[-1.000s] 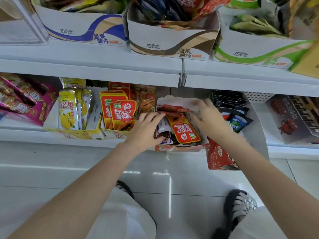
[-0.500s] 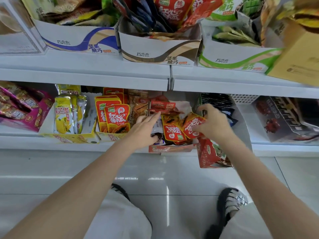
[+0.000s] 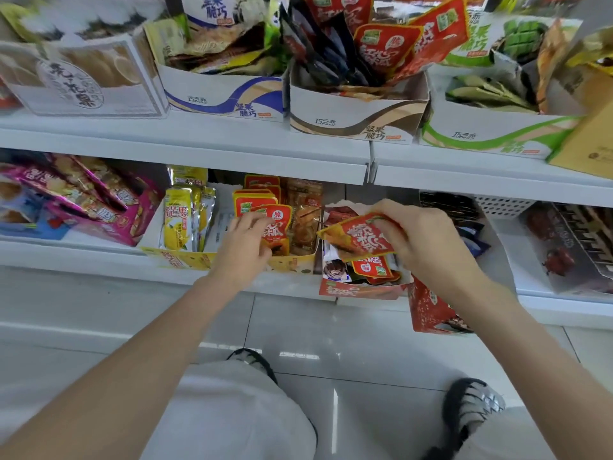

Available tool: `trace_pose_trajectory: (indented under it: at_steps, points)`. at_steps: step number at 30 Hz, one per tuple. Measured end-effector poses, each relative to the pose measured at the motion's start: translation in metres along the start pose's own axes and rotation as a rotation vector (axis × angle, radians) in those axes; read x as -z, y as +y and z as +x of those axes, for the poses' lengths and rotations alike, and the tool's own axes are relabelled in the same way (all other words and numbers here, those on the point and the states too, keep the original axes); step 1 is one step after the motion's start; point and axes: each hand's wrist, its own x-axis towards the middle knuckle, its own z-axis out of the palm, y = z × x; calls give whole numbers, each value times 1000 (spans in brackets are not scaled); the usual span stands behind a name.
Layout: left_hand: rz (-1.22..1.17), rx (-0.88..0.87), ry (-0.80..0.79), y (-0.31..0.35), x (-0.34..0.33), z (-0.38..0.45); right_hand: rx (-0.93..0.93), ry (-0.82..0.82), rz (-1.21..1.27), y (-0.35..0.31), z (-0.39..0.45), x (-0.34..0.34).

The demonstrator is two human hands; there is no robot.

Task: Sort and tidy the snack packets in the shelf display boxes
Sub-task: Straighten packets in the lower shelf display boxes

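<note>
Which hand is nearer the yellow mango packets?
Left. The left hand is one box to the right of the yellow mango packets; the right hand is farther right, holding a red packet.

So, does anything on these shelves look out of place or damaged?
Yes. Red packets stand among dark ones in the brown-striped box on the upper shelf. Below, a red box hangs tilted over the shelf edge, under the right hand.

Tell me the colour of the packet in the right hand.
Red with white lettering and an orange-yellow edge; the packet shows best in the head view.
</note>
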Motion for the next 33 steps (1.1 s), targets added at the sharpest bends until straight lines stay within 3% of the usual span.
trace_pose_trajectory:
  at_steps: [4,6,9,13,16,21,26,30,33]
  points:
    - [113,40,-266,-17,-2,5,41,-140,59,-15,29,-14]
    - [125,64,-305,-21,-5,8,-2,-135,153,-19,46,-30]
    - [26,93,-248,-23,-5,9,-44,-166,184,-23,74,-61]
    - [-343,296,-59,-28,-7,9,-166,-298,291,-27,99,-104]
    - [-469,362,-58,-30,-12,7,-194,-338,336,-38,106,-131]
    - [-499,405,-5,-31,-20,8,-245,-237,128,-29,87,-156]
    - [-403,399,17,-33,-23,11,-305,-262,264,-31,75,-170]
    - [-416,446,143,-51,-23,13,-321,-241,365,-49,82,-183]
    - [-267,472,73,-51,-27,12,-402,-330,316,-53,93,-189]
